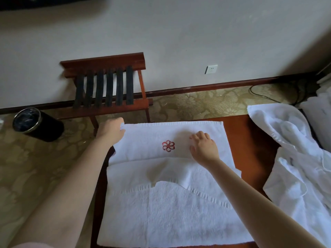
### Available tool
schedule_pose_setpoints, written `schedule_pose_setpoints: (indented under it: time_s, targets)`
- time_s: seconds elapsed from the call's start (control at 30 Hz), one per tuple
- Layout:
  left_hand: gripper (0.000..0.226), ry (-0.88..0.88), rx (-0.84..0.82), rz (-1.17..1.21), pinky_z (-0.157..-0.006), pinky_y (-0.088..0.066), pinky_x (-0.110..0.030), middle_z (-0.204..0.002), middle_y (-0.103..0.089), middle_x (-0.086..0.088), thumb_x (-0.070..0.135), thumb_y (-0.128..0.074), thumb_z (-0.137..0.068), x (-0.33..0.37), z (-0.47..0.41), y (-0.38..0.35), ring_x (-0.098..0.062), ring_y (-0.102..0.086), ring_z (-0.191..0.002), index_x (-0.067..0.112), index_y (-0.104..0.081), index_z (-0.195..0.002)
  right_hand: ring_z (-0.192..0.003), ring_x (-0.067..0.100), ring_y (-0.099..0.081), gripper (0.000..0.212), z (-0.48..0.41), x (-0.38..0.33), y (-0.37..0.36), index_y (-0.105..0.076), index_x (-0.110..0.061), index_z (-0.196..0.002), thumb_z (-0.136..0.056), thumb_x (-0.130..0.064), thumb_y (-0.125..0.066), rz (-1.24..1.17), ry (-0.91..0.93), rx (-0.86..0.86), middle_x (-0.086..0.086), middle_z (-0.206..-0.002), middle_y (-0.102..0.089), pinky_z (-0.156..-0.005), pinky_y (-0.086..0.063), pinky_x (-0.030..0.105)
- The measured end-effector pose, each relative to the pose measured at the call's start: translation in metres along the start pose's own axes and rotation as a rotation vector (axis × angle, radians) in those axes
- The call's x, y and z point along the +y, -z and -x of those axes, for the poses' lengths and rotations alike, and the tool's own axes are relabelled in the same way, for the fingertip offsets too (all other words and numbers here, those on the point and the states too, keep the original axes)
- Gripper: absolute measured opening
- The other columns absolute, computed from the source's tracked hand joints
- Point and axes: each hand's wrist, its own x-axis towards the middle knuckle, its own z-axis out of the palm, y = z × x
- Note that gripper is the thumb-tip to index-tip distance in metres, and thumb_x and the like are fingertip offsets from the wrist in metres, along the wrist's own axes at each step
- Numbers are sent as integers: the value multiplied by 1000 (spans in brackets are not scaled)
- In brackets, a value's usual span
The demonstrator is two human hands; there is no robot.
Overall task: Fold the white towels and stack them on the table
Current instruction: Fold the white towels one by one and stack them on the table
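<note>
Wooden table (250, 136), bare at three o'clock, bears a white towel (152, 140). Left hand (111, 127) grips its ten o'clock corner; right hand (204, 147) lies flat

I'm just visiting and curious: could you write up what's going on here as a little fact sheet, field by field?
Surface: wooden table
Item in work: white towel, spread on the table in overlapping layers
Marking: red flower emblem on the far layer
Left hand: grips the towel's far left corner
Right hand: rests flat on the towel, right of the emblem
Waiting: heap of white towels, unfolded, on the table's right side
On the floor: luggage rack by the wall, black bin to its left
</note>
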Motion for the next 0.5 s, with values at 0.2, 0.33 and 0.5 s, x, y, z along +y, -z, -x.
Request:
schedule_pose_setpoints:
  time_s: [0.2,0.33,0.5]
  targets:
    - [37,-23,88,-36,-90,-40,-40,-128,-43,-9,28,-61,-87,28,39,-20,-29,-39,-119,15,-51,-121,-104,27,-54,30,32,-14,4,-59,-12,-119,-91,-22,-56,-136,30,136,6,-114,-59,-82,-43,38]
    - [26,-249,54,221,-84,-40,-39,-107,-53,-8,31,-60,-87,61,95,-35,-28,-48,-107,10,-62,-103,-81,26,-57,20,77,-29,-1,-63,-10,-97,-82,-22,-67,-189,160,301,4,-91,-61,-65,-43,34]
    - [66,-341,-76,283,-83,-38,-36,-108,-51,-1,67,-56,-72,71,161,-64,-21,-47,-102,16,-56,-113,-78,27,-57,42,126,-37,-18,-62,-9,-101,-72,-37,-72,-127,190,200,5,-92,-59,-62,-48,35]
